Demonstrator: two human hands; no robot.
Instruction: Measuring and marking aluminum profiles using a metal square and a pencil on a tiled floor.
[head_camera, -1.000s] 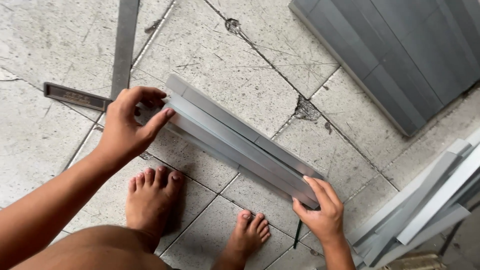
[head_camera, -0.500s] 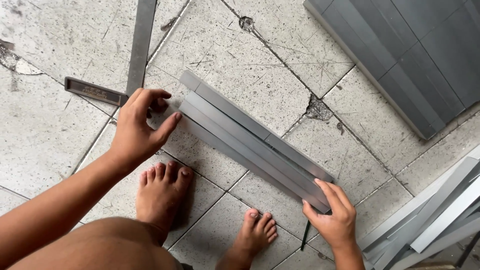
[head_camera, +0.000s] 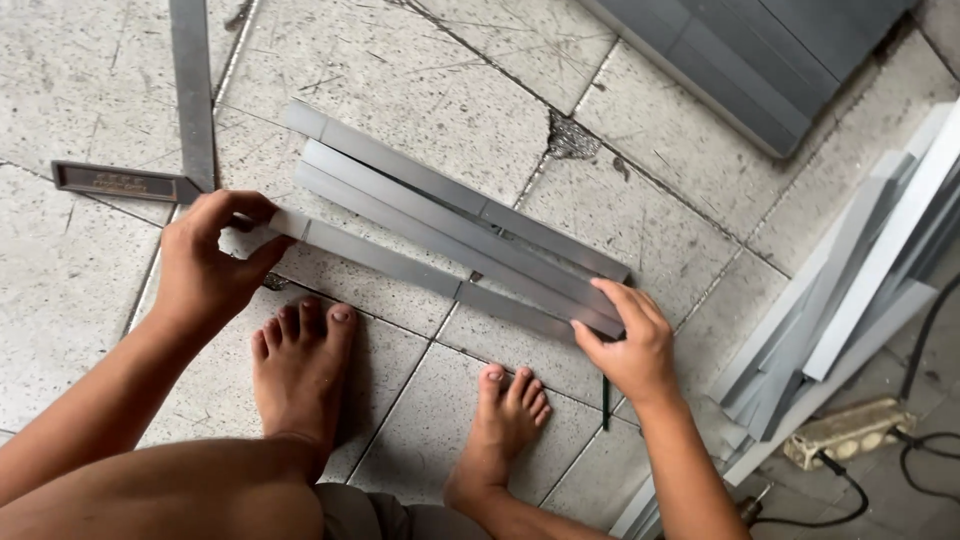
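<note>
A long grey metal strip (head_camera: 400, 262) is held at both ends, lying low over the tiled floor (head_camera: 420, 60) just in front of two bare feet; it appears thin, flat and rigid, probably light, with smooth faces that may slip and cut ends that may be sharp; a hold near each end, thumb above and fingers below, is judged steadiest. The left hand (head_camera: 205, 265) is pinched closed on the strip's left end; the right hand (head_camera: 628, 345) is pressed over the right end, fingers curled on it. Three similar strips (head_camera: 450, 215) lie parallel just beyond, touching one another. A square ruler (head_camera: 170, 150) lies to the left; a heap of pale offcuts (head_camera: 850, 300) lies well apart at right.
</note>
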